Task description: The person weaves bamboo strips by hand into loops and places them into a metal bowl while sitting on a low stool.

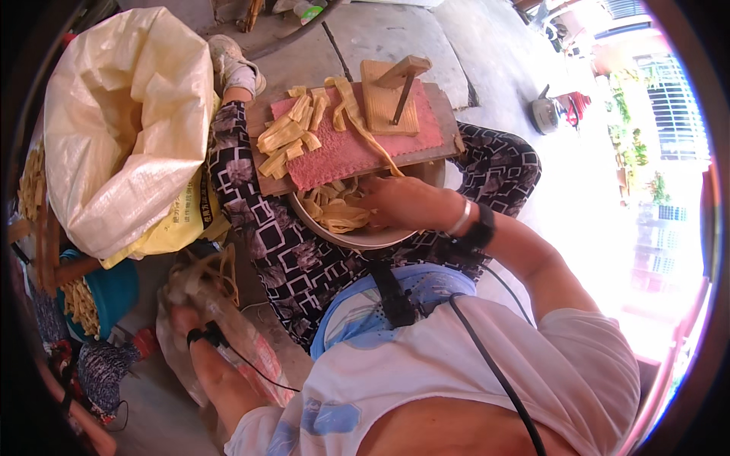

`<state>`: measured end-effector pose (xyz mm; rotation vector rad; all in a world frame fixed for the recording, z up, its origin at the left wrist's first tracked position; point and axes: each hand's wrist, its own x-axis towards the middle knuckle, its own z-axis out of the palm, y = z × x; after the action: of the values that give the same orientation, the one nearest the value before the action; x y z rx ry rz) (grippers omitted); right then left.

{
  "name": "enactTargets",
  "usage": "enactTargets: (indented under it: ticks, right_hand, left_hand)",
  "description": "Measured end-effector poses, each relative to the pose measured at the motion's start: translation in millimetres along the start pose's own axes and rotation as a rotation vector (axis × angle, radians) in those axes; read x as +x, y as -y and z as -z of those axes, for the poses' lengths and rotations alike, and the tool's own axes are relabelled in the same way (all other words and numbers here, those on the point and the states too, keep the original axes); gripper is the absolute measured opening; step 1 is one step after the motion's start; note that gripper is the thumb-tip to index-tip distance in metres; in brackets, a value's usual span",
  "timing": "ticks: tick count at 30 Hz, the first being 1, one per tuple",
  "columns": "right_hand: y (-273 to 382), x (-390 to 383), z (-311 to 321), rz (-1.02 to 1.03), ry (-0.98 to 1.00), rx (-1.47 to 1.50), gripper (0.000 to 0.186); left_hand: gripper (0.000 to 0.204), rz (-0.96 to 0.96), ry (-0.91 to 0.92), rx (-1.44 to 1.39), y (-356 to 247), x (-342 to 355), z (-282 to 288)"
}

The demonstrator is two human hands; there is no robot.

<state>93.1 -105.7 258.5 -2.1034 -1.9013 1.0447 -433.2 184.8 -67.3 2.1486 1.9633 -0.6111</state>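
My right hand (407,204) is down in a round pale basin (372,242) between my knees. Its fingers are curled among flat yellowish strips (338,211), partly hidden. A wooden board (266,182) with a pink textured cloth (319,169) lies across the basin. On the cloth are short cut strips (285,135) and one long strip (357,121) trailing toward my right hand. A wooden block with a lever and dark blade (389,99) stands on the board. Low on the left, my left hand (182,318) is blurred at a clear plastic bag (190,357), beside looped strips (220,270).
A large open white woven sack (163,83) stands at the left. Below it a teal bucket (114,292) holds short yellowish pieces (80,308). At far left another person's patterned sleeve (106,372) shows. A dark cable (494,365) runs over my shirt. A grey rounded appliance (544,114) sits far right.
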Motion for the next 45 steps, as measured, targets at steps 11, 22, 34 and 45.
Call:
enactTargets:
  ticks: [11,22,34,45]
  right_hand:
    - [-15,11,6,-0.31,-0.664,-0.127,0.02]
    - [-29,-7,-23,-0.361,-0.666,-0.122,0.009]
    - [1,-58,-24,0.153,-0.356,0.212,0.01]
    - [-8,-59,127,0.207,-1.238,-0.063,0.029]
  left_hand:
    - [0.036,0.007,0.041,-0.29,-8,-52,45]
    - [0.044,-0.989,0.285,-0.932,-235,-252,279]
    - [0.029,-0.782,1.085,-1.868,-388,-236,376]
    - [0.026,-1.295,0.106,-0.778,-398,-284,429]
